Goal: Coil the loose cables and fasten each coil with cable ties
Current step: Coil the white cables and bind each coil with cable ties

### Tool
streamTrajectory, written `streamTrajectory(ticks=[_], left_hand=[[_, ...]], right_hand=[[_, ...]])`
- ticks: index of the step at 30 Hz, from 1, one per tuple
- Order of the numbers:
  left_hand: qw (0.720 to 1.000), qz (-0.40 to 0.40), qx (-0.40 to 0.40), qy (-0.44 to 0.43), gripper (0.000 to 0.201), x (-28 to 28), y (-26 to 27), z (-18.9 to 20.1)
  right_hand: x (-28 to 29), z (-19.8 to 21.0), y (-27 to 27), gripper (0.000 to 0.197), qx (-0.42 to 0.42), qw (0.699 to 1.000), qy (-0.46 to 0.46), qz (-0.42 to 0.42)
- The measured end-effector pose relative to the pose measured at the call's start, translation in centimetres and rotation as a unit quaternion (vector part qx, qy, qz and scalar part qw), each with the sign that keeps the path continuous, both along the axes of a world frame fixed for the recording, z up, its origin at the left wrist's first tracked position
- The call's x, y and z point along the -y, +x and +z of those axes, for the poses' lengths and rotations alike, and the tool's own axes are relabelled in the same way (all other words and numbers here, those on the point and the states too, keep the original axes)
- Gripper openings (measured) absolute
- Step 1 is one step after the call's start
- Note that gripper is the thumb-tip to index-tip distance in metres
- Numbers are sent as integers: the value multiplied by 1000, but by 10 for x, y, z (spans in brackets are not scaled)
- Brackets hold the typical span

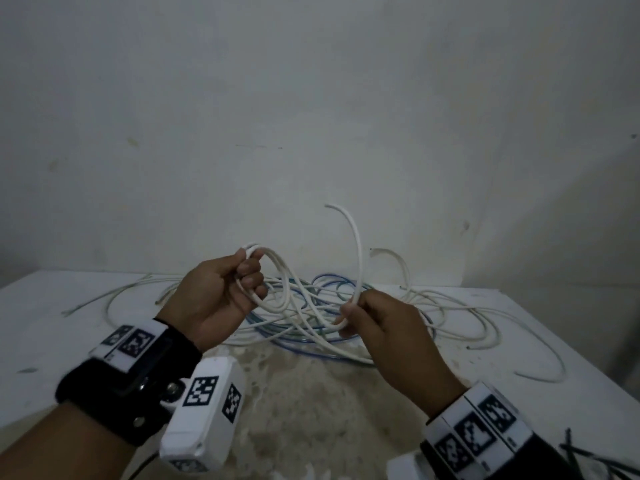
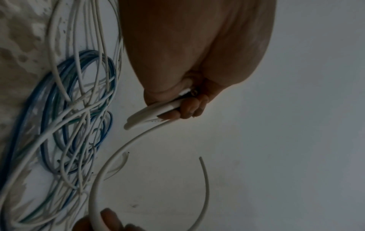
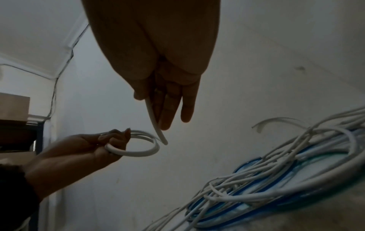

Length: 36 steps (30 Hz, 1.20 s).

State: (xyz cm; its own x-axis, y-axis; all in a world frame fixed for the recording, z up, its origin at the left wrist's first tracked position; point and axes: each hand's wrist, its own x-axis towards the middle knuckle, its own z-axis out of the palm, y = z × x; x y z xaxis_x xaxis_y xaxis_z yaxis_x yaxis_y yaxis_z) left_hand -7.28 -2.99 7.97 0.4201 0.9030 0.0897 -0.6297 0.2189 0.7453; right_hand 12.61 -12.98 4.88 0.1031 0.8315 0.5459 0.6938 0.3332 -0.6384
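Note:
A white cable (image 1: 359, 258) is held above the table between both hands. My left hand (image 1: 247, 268) grips a few coiled loops of it (image 2: 158, 112) in curled fingers. My right hand (image 1: 348, 318) pinches the same cable (image 3: 153, 115) between thumb and fingers at the coil's right side. The cable's free end (image 2: 205, 179) curves up toward the wall. Behind and under the hands, a tangled pile of white and blue cables (image 1: 433, 306) lies on the table, also visible in the right wrist view as a cable pile (image 3: 276, 179). In that view my left hand (image 3: 114, 140) holds the coil (image 3: 138, 154).
The table (image 1: 311, 410) is white with a stained patch near me and ends at a bare wall. Several black cable ties (image 1: 588, 459) lie at the near right corner. Loose white cable ends trail to the left (image 1: 114, 292) and right (image 1: 547, 355).

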Motion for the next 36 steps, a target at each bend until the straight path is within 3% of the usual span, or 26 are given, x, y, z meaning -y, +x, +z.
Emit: streamTrajectory(ticks=[9, 18, 24, 26, 28, 31, 36], left_hand=[[987, 34, -136, 81, 26, 23, 21, -2], [926, 59, -313, 201, 30, 41, 28, -7], [900, 38, -357, 246, 34, 50, 35, -10], [893, 22, -374, 250, 35, 52, 35, -12], [884, 9, -391, 258, 37, 52, 36, -14], [903, -4, -365, 226, 35, 51, 36, -15], [939, -47, -296, 167, 38, 53, 37, -11]], right_hand=[[-4, 15, -25, 30, -20, 997, -66, 38], [-18, 27, -36, 21, -137, 981, -119, 61], [-18, 31, -37, 29, -191, 964, -174, 65], [-16, 33, -35, 32, -174, 967, -174, 61], [-14, 36, -30, 35, -98, 985, -142, 28], [-13, 36, -24, 42, -22, 995, -98, -8], [-12, 32, -23, 34, -38, 996, -76, -32]])
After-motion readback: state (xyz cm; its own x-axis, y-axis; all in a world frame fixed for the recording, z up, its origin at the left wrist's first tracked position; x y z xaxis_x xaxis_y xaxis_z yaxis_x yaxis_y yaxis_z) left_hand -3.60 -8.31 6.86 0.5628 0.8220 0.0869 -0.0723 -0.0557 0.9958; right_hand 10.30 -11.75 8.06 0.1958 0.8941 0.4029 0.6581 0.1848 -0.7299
